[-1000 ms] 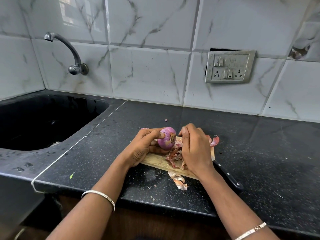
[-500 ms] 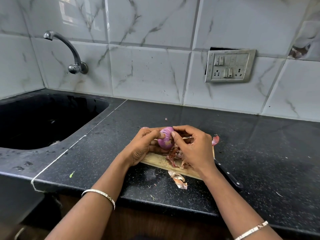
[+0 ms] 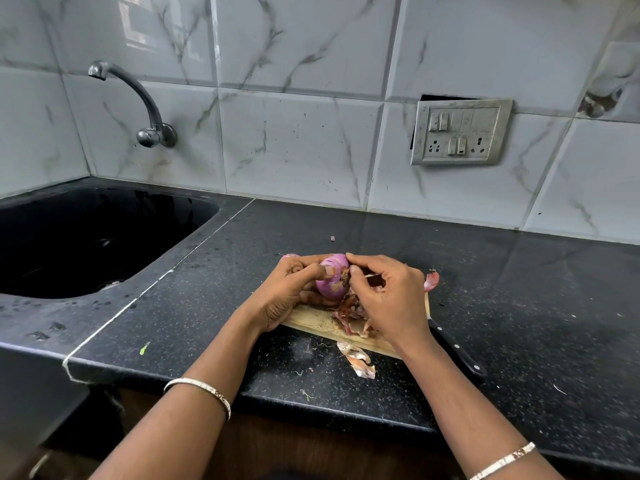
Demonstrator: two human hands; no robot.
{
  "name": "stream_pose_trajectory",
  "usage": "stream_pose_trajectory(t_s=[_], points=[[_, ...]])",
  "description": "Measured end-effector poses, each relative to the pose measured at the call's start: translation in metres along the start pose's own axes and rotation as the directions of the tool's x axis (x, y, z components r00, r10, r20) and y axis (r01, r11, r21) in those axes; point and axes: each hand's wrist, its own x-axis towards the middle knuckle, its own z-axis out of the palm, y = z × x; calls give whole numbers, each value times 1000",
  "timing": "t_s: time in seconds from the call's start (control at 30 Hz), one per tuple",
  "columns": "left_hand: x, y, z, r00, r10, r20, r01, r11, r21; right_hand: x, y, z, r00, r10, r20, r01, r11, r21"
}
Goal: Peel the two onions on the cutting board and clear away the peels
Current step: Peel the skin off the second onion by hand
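Head: left hand [image 3: 287, 296] grips onion [image 3: 331, 283], right hand [image 3: 391, 299] pinches.

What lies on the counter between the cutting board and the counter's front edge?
In the head view, a loose onion peel lies on the black counter before the cutting board, with tiny scraps nearby.

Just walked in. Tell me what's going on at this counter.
A person is peeling a purple onion over a wooden cutting board. The left hand grips the onion; the right hand pinches at its end. Loose peels lie piled on the board, another peel lies on the counter in front, and a knife rests at the board's right edge.
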Motion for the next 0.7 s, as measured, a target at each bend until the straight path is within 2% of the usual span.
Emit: stream_pose_trajectory(t_s=[0.1, 0.23, 0.33, 0.47, 0.7], points=[[0, -1, -1, 1000, 2, 10, -2, 1000, -2, 0, -2, 0, 999, 24, 28, -25, 999, 29], [0, 0, -1, 1000, 5, 17, -6, 1000, 3, 2, -3, -3, 975, 189, 118, -210, 957, 202], [0, 0, -1, 1000, 3, 14, -2, 1000, -12, 2, -2, -4, 963, 224, 151, -257, 933, 253], [-1, 1, 0, 1000, -1, 15, 1, 1000, -15, 2, -2, -4, 970, 209, 123, -234, 942, 242], [-1, 0, 0, 1000, 16, 25, -16, 1000, 3, 0, 0, 1, 991, 119, 67, -125, 987, 97]])
